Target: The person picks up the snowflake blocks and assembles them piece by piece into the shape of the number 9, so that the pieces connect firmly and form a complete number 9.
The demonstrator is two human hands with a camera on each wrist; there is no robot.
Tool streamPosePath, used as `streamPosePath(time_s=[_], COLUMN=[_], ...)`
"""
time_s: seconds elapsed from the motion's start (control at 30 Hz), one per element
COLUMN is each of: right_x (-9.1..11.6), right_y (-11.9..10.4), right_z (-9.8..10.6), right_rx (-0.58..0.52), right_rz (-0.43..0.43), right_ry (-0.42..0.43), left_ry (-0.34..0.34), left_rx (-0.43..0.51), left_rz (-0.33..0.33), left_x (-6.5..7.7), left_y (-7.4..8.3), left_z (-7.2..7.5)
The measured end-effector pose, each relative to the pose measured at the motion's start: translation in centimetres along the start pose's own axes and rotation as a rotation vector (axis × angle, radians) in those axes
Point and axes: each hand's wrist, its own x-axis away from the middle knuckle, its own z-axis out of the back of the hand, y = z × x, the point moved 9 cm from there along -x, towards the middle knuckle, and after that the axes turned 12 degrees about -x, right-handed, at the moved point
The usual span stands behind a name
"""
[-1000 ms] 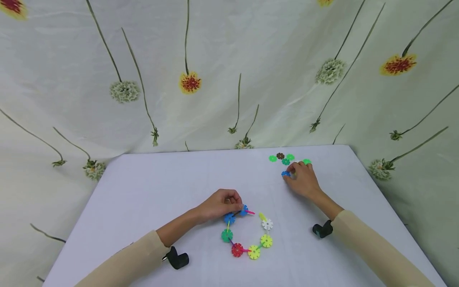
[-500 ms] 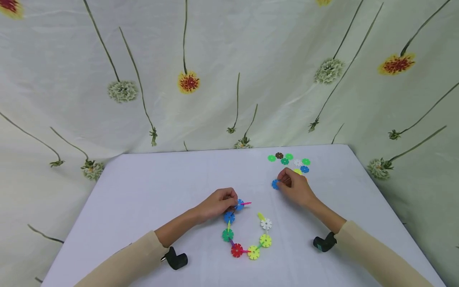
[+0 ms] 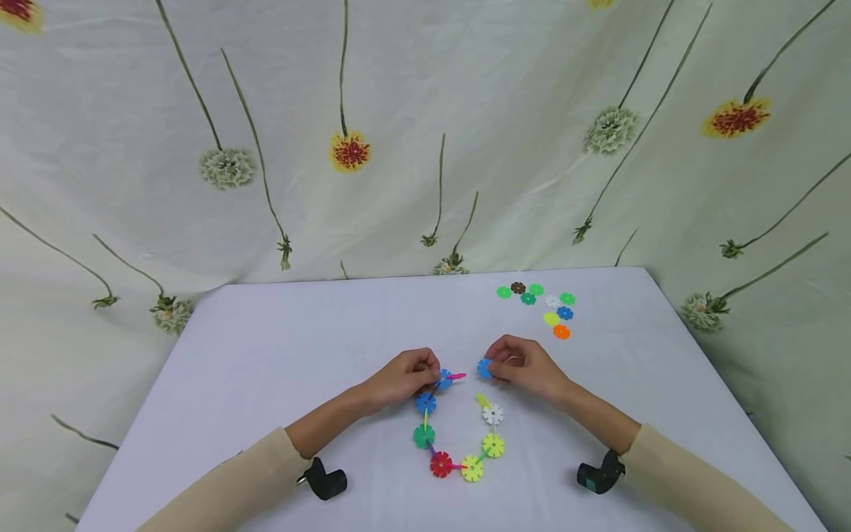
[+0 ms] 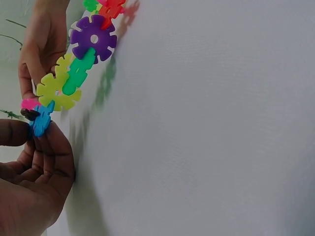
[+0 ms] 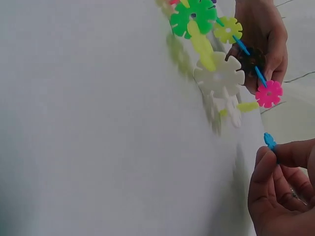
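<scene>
Disc chain [image 3: 441, 465] inside table edges [image 3: 299, 288]; hands [image 3: 407, 375] [image 3: 528, 369] pinch — left chain, right blue disc [image 3: 484, 369], gap between.

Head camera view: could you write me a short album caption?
Left hand holds an unclosed ring of colorful discs; right hand pinches a separate blue disc near the gap.

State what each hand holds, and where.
Left hand: the disc chain, by a blue disc near one end. Right hand: a loose blue disc, by its edge.
</scene>
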Motion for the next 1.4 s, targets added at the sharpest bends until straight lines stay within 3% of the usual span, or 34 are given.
streamPosePath(time_s=[0.37, 0.73, 0.93, 1.2, 1.3, 1.4], right_x=[0.2, 0.1, 0.1, 0.2, 0.2, 0.3], right_y=[0.0, 0.3, 0.3, 0.7, 0.6, 0.1], right_z=[-2.4, -3.3, -3.0, -3.2, -3.2, -3.0], right_rx=[-0.11, -0.156, -0.13, -0.17, -0.134, -0.022], right_rz=[-0.039, -0.072, -0.102, -0.15, -0.124, -0.068], right_ry=[-0.067, -0.054, -0.003, 0.036, 0.035, 0.03], left_ry=[0.006, 0.019, 0.049, 0.055, 0.038, 0.021], left_rx=[0.013, -0.025, -0.084, -0.08, -0.071, -0.061], left_rz=[0.003, 0.004, -0.009, -0.018, -0.018, -0.023], left_x=[0.2, 0.1, 0.0, 0.0, 0.0, 0.0], left_y=[0.1, 0.0, 0.4, 0.4, 0.5, 0.5], left_z=[0.1, 0.1, 0.3, 0.6, 0.4, 0.3])
